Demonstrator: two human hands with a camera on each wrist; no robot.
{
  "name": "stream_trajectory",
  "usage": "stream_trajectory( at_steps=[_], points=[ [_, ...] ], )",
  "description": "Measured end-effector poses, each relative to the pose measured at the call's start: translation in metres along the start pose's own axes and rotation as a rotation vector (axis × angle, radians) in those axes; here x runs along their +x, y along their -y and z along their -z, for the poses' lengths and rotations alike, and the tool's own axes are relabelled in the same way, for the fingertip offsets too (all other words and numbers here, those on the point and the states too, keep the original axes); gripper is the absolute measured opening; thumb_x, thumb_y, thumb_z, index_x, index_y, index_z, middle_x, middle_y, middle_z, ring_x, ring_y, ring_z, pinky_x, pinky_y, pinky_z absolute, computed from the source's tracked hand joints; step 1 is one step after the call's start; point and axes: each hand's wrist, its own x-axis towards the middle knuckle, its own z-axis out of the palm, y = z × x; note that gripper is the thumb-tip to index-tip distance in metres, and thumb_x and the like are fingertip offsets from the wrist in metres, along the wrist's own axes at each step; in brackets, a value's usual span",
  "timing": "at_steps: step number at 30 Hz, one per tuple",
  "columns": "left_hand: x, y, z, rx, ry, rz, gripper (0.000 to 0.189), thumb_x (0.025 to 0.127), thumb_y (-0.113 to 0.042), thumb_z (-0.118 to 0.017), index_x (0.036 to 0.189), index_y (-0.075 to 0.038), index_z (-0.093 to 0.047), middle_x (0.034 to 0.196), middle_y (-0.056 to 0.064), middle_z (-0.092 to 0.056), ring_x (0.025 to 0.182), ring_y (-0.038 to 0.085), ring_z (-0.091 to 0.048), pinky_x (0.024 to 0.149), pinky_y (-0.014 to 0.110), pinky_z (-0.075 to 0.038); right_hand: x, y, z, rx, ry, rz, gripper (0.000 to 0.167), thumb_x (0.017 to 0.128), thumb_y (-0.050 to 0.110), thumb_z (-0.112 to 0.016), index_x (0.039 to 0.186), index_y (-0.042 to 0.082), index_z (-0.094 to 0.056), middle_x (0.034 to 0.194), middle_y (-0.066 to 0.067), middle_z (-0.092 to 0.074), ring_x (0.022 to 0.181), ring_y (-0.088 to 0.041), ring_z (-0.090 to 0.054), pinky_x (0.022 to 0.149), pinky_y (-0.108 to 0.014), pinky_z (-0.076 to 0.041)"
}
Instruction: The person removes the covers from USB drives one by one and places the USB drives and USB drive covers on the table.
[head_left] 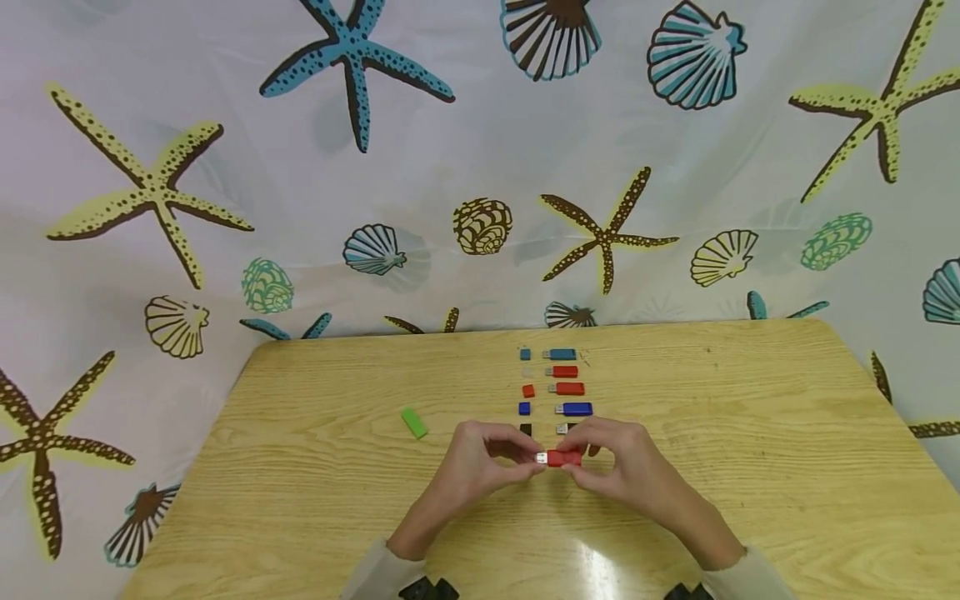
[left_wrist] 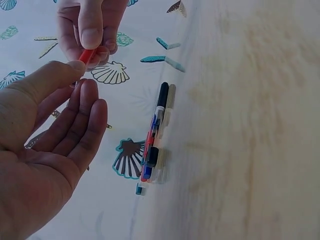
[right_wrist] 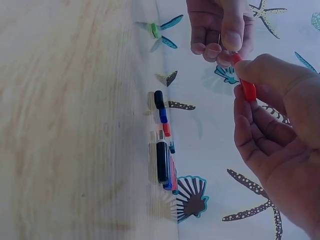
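Note:
A red USB flash drive (head_left: pixel 564 458) is held level between both hands, close over the table's near half. My right hand (head_left: pixel 618 457) pinches its red body between thumb and fingers, as the right wrist view also shows of the drive (right_wrist: pixel 248 91). At the other end, my left hand (head_left: pixel 480 467) has thumb and fingertips at the pale connector end, which they partly cover. Just beyond the hands lie a black cap (head_left: pixel 526 429) and a black USB drive (head_left: pixel 562 429), the latter partly hidden by the right fingers.
Behind them, blue (head_left: pixel 577 409), red (head_left: pixel 570 388), second red (head_left: pixel 564 372) and teal (head_left: pixel 562 354) USB drives form a column. Small caps line up on their left, including a blue cap (head_left: pixel 524 408). A green block (head_left: pixel 414 422) lies further left on the wooden table (head_left: pixel 315 500). Patterned cloth (head_left: pixel 435 183) hangs behind.

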Motion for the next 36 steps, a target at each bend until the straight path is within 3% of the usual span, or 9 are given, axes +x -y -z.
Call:
stream_trajectory(
  at_steps=[10, 16, 19, 22, 28, 36],
  points=[
    [0.000, 0.001, 0.003, -0.030, 0.037, -0.024, 0.012, 0.086, -0.008, -0.084, 0.097, -0.007, -0.080, 0.093, 0.005, -0.076, 0.082, 0.018, -0.073, 0.079, 0.043, -0.061, -0.001, 0.002, 0.006, 0.008, 0.006, 0.029, 0.021, 0.085, 0.002, -0.082, 0.101, 0.013, -0.076, 0.095, 0.007, -0.072, 0.080, -0.006, -0.064, 0.067, -0.029, -0.058],
    [-0.007, 0.004, 0.027, -0.062, -0.088, -0.020, 0.014, 0.084, 0.002, -0.083, 0.096, -0.005, -0.080, 0.096, 0.008, -0.076, 0.084, 0.020, -0.073, 0.081, 0.042, -0.061, -0.005, -0.001, 0.026, -0.002, -0.072, -0.005, 0.024, 0.081, -0.002, -0.084, 0.097, 0.014, -0.077, 0.094, 0.007, -0.074, 0.077, -0.007, -0.065, 0.067, -0.028, -0.059],
    [-0.007, 0.004, 0.033, -0.074, -0.088, -0.040, 0.014, 0.084, 0.000, -0.083, 0.097, -0.005, -0.080, 0.097, 0.009, -0.077, 0.085, 0.023, -0.073, 0.081, 0.044, -0.061, -0.004, -0.002, 0.030, 0.020, -0.062, -0.013, 0.023, 0.083, -0.001, -0.083, 0.099, 0.015, -0.077, 0.096, 0.007, -0.074, 0.079, -0.008, -0.066, 0.070, -0.027, -0.059],
    [-0.004, 0.004, 0.031, -0.071, -0.057, -0.050, 0.013, 0.086, -0.005, -0.083, 0.099, -0.005, -0.081, 0.098, 0.008, -0.077, 0.087, 0.023, -0.074, 0.082, 0.045, -0.061, -0.002, -0.003, 0.030, 0.027, -0.038, -0.011, 0.021, 0.086, 0.002, -0.082, 0.102, 0.015, -0.077, 0.098, 0.007, -0.074, 0.081, -0.009, -0.066, 0.071, -0.026, -0.058],
    [-0.003, 0.004, 0.025, -0.020, -0.072, -0.035, 0.013, 0.087, -0.007, -0.083, 0.100, -0.007, -0.081, 0.097, 0.005, -0.077, 0.086, 0.020, -0.074, 0.082, 0.043, -0.061, -0.003, -0.005, 0.030, 0.014, -0.061, 0.005, 0.024, 0.085, -0.002, -0.082, 0.102, 0.015, -0.077, 0.099, 0.005, -0.074, 0.082, -0.010, -0.066, 0.070, -0.027, -0.057],
    [0.000, 0.008, 0.017, 0.071, -0.098, -0.011, 0.011, 0.088, -0.009, -0.082, 0.099, -0.011, -0.081, 0.096, 0.000, -0.077, 0.085, 0.015, -0.073, 0.080, 0.036, -0.061, -0.007, -0.015, 0.026, -0.005, -0.077, -0.062, 0.021, 0.085, -0.001, -0.082, 0.099, 0.014, -0.077, 0.099, 0.006, -0.072, 0.083, -0.010, -0.064, 0.066, -0.033, -0.058]
  ],
)
